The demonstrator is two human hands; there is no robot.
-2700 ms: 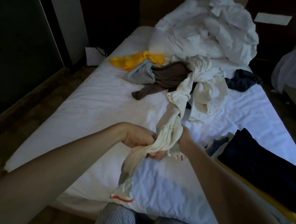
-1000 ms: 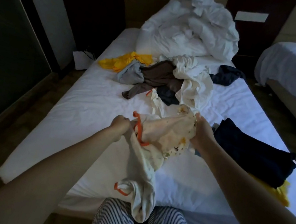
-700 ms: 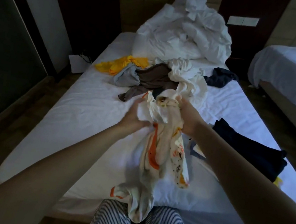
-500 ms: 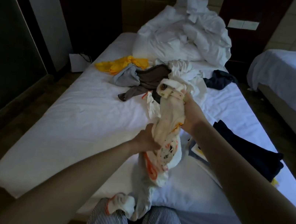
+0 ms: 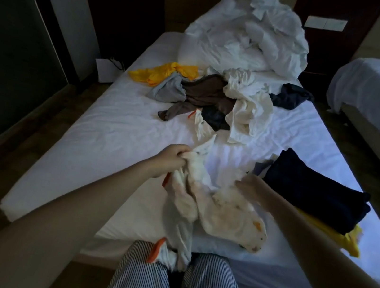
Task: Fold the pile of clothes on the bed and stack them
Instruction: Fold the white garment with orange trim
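Head view: a cream garment [image 5: 227, 217] with orange trim lies crumpled across the near edge of the bed [image 5: 111, 131], one end hanging over the edge between the knees of the person's striped trousers [image 5: 145, 278]. The left hand [image 5: 169, 159] grips its upper left part, fingers [image 5: 181, 151] curled tight round a bunch of the cloth. The right hand [image 5: 250, 187] is blurred and touches the garment's right side; whether its fingers pinch the cloth cannot be told. Mid-bed lies the unfolded pile [image 5: 206, 96] of yellow, grey, brown, white and dark pieces. Near the right hand sits the folded stack [image 5: 316, 188], a dark piece on top of a yellow one. A crumpled white duvet [image 5: 246, 35] fills the bed's head.
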